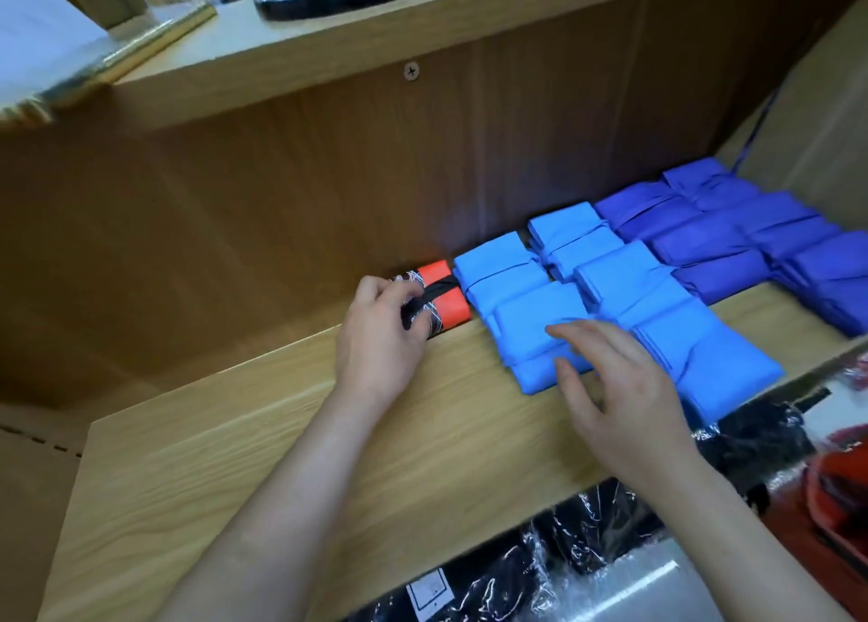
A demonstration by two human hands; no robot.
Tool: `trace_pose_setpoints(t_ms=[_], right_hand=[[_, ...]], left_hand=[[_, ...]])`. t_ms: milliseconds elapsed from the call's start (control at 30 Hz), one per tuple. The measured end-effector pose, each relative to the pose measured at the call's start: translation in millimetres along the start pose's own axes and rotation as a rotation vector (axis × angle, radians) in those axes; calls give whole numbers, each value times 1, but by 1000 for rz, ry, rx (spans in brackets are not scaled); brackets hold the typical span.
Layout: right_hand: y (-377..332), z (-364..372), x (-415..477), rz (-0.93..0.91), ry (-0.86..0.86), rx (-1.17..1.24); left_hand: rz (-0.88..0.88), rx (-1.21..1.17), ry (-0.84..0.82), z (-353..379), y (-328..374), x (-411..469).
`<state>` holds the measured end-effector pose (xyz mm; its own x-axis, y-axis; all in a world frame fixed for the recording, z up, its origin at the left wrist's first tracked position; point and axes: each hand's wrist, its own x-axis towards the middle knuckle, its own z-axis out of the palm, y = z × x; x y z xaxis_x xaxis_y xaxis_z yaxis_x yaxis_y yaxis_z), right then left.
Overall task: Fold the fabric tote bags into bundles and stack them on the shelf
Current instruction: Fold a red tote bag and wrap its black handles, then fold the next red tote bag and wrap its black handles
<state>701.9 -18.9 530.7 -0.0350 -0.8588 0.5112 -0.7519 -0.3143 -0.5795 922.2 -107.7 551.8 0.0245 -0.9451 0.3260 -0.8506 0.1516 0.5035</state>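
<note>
Left side of the shelf board [282, 433] is bare wood, and that's where I'm coming in from. Left hand [375, 339] has its fingers curled around the near-left end of the orange bundle [451, 309], thumb up by the black strap wrapped across it. The bundle sits at the back, against the rear panel, just beside the first of the light-blue bundles [516, 264]. Can't tell if they actually touch. Its long axis looks roughly front-to-back, same lean as the blue ones, so I reckon the next bit is nudging it right to sit flush in the row. The left hand is the one on it, so that's its job.

Looks-wise: small tight packet, bright orange with black fabric and some white scribbly print, a bit blurry.

Right hand [624, 400] is loose, fingers spread over the front light-blue bundle, gripping nothing. Further right are the dark-blue bundles [704, 241], overlapping in neat rows.
</note>
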Motion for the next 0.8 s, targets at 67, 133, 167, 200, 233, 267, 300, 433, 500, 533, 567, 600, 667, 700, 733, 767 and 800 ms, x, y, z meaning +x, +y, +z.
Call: trace_pose_setpoints(t_ms=[67, 133, 167, 200, 233, 267, 300, 433, 500, 533, 567, 600, 667, 700, 733, 767, 800], right_hand=[[0, -12, -14, 33, -32, 20], [0, -27, -31, 67, -36, -8], [1, -35, -41, 88, -36, -30], [1, -44, -52, 105, -39, -62], [1, -54, -63, 122, -51, -102], [2, -65, -74, 144, -73, -148], [4, -77, -86, 183, -109, -191], [19, -132, -136, 390, -276, -345], [32, -160, -164, 499, -324, -426], [39, -175, -180, 552, -331, -452], [47, -189, -194, 598, -326, -469], [55, -204, -209, 638, -314, -481], [74, -236, -239, 724, -282, -511], [85, -251, -254, 761, -258, -517], [96, -268, -269, 792, -219, -516], [108, -285, -285, 834, -165, -505], [120, -301, -301, 885, -105, -483]], left_hand=[[40, -49, -7, -11, 7, -14], [49, -118, -28, -22, 17, -32], [53, -160, -47, -27, 21, -43], [61, -205, -71, -31, 25, -53], [70, -247, -101, -34, 29, -62], [83, -284, -132, -35, 33, -72], [108, -314, -159, -34, 38, -82], [286, -368, -254, -22, 72, -121], [359, -370, -332, -9, 92, -139], [393, -363, -374, 0, 104, -148], [425, -356, -415, 9, 116, -156], [457, -349, -453, 19, 130, -163], [513, -324, -529, 43, 161, -179], [529, -309, -569, 56, 178, -187], [534, -300, -604, 71, 195, -196], [525, -296, -637, 89, 211, -204], [503, -302, -676, 108, 226, -212]])
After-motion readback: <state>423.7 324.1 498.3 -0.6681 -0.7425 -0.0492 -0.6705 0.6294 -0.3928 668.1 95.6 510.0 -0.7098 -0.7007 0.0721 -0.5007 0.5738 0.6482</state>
